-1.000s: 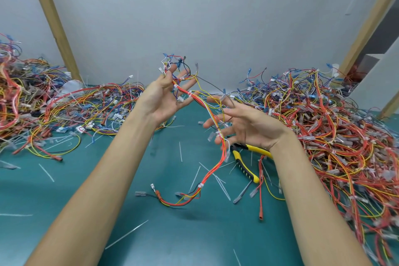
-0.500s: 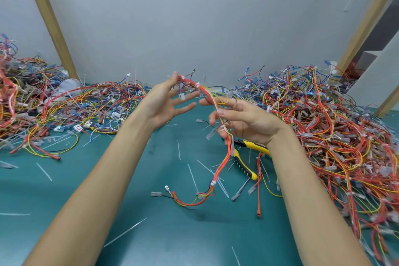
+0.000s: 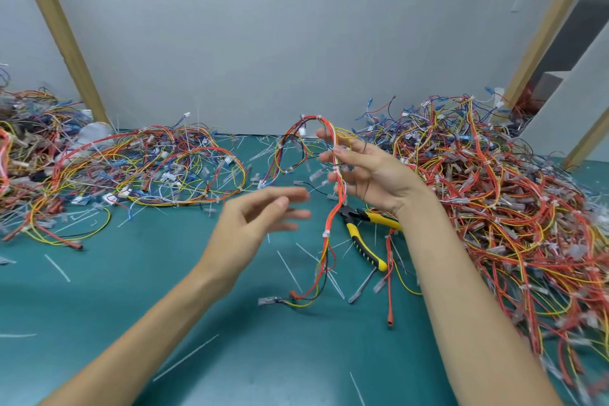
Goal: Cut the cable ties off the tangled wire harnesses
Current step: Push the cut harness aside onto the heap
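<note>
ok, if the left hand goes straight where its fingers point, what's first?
Likely the harness hanging from the right hand: the left hand points right at its dangling strand. Depth unclear.

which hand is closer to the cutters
Right. The right hand, holding a harness, hovers just above the cutters, wrist over one handle. The left hand is open, off to their left, across the hanging harness.
</note>
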Motion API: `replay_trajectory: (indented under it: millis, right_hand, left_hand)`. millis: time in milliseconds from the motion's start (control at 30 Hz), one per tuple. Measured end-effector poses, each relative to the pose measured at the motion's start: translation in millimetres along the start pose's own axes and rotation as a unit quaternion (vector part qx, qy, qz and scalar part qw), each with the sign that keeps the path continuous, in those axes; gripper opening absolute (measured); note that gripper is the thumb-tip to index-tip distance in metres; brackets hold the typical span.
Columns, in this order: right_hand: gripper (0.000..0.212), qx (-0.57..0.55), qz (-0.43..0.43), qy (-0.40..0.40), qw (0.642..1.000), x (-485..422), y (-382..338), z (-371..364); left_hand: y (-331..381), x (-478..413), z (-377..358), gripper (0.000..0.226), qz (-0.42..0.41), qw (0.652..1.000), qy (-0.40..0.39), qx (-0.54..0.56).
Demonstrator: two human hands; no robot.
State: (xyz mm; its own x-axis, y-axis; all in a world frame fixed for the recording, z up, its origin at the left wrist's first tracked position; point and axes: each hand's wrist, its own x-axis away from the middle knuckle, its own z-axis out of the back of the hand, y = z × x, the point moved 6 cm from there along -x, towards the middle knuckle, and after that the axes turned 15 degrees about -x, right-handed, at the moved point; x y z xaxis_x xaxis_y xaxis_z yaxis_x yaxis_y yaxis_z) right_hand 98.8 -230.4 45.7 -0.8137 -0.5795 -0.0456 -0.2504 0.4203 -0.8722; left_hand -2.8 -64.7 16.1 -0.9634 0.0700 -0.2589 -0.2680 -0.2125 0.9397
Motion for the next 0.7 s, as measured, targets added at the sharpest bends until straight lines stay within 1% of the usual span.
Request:
replay_trajectory:
  millis: [33, 100, 133, 200, 300, 400, 533, 700]
  right_hand:
    - [0.038, -0.008, 0.002, 0.012, 1.000, -0.7, 0.3, 1.3]
    - [0.035, -0.009, 0.005, 0.033, 0.999, -2.3, 1.7, 4.0]
    - [0.032, -0.003, 0.004, 0.043, 0.999, -2.7, 3.2, 5.2]
    - [0.029, 0.014, -0.002, 0.060, 0.998, -2.9, 6.6, 7.5]
    - [0.028, 0.029, -0.002, 0.073, 0.997, -3.0, 9.9, 10.7]
    - [0.028, 0.040, -0.001, 0.079, 0.996, -4.2, 10.8, 12.3]
    - [0.029, 0.041, -0.007, 0.081, 0.996, -4.5, 12.1, 14.1]
    - [0.030, 0.040, -0.006, 0.085, 0.996, -3.8, 10.8, 15.6]
  left_hand:
    - [-2.9, 7.0, -10.5, 0.026, 0.022, 0.997, -0.056, 0.044]
    - [-6.8, 17.1, -28.5, 0.039, 0.068, 0.977, -0.156, 0.127]
    - [-6.9, 20.5, -35.0, 0.043, 0.085, 0.965, -0.191, 0.161]
    - [-4.5, 24.3, -42.7, 0.044, 0.106, 0.940, -0.228, 0.228]
    - [1.2, 26.0, -43.6, 0.046, 0.122, 0.913, -0.244, 0.304]
    - [5.5, 25.6, -38.6, 0.048, 0.127, 0.902, -0.252, 0.328]
    - [6.7, 24.7, -33.6, 0.051, 0.136, 0.901, -0.244, 0.331]
    - [8.4, 23.9, -30.5, 0.049, 0.130, 0.915, -0.209, 0.321]
